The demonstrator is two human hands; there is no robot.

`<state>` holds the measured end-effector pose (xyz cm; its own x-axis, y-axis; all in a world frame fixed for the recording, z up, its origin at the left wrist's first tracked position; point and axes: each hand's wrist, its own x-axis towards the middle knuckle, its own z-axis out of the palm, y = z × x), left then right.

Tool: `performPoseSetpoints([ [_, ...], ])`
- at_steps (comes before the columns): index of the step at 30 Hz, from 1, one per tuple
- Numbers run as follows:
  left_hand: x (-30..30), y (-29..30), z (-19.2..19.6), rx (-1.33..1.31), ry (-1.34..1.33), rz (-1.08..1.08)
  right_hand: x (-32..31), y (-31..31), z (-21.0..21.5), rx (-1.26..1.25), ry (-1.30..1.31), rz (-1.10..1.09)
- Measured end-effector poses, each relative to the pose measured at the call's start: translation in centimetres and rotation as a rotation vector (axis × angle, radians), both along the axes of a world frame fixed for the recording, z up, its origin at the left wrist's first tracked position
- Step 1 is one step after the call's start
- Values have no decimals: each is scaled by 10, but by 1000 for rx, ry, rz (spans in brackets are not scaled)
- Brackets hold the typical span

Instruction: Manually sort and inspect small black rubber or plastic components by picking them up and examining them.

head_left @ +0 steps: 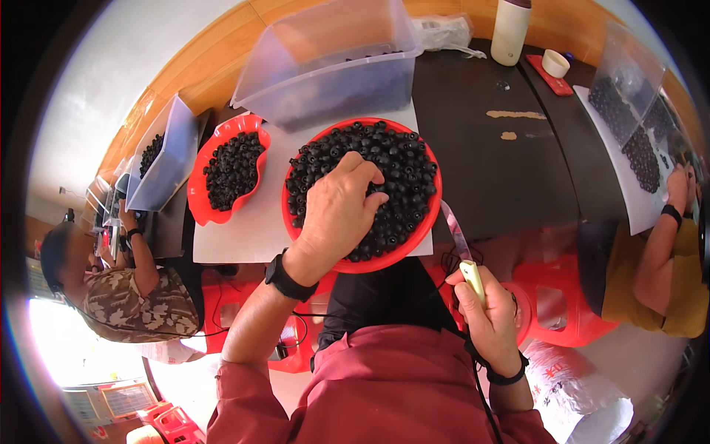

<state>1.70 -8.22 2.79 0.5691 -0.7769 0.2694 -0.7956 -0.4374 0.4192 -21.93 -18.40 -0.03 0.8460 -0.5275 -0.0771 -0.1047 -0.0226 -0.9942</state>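
Observation:
My left hand (342, 203) reaches over a round red basin (435, 214) heaped with small black round pieces (396, 159), many showing a hole or a paler ring. Its thumb and forefinger are bent and apart, with nothing visible between them; the other fingers are hidden under the hand. My right hand (484, 314) is wrapped around the pale yellow handle of a knife (472, 277). The blade points up and away, its tip close to the basin's right rim. The basin sits at the table's near edge, above my lap.
Left of the basin is a red scalloped dish (262, 159) of similar black pieces. Behind stands a large clear plastic bin (325, 81). A white bottle (510, 33) and small white cup (555, 64) stand farther back. People work at both sides; red stools (558, 296) are below.

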Motion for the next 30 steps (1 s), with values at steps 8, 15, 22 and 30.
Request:
performPoseSetpoints([
  [8,0,33,21,-376,1018,21,24,-3,10,204,-55,36],
  [15,-10,70,7,-749,1754,69,60,10,18,-147,-96,106],
  [22,-6,83,-9,-887,1922,-1,88,28,24,-397,-261,101],
  [30,0,87,-29,-929,1966,-162,93,33,26,-780,-189,143],
])
